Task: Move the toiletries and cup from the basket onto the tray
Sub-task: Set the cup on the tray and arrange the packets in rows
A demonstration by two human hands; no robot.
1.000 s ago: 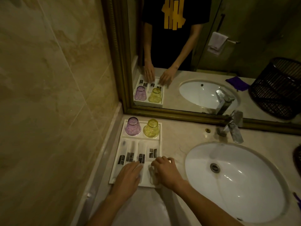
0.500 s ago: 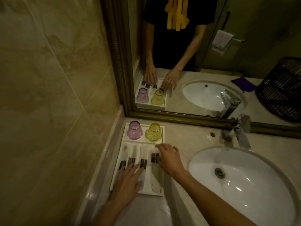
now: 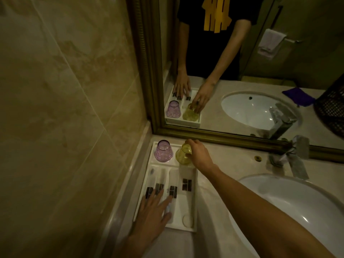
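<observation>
My right hand (image 3: 198,155) is closed around the upturned base of the yellow cup (image 3: 183,154).

The yellow cup stands inverted in the tray's (image 3: 195,202) far right corner, beside the purple cup (image 3: 163,150). My left hand (image 3: 154,211) lies flat, fingers spread, on the wrapped toiletries (image 3: 174,190) at the tray's near left. Step in hand, by my judgement: seating the cup. Next move: release it, confirm it stands steady. Only the basket's (image 3: 333,107) reflection shows in the mirror.

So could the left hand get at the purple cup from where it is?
Probably yes. The left hand lies flat on the tray's sachets, and nothing stands between it and the purple cup, which nobody is touching.
</observation>
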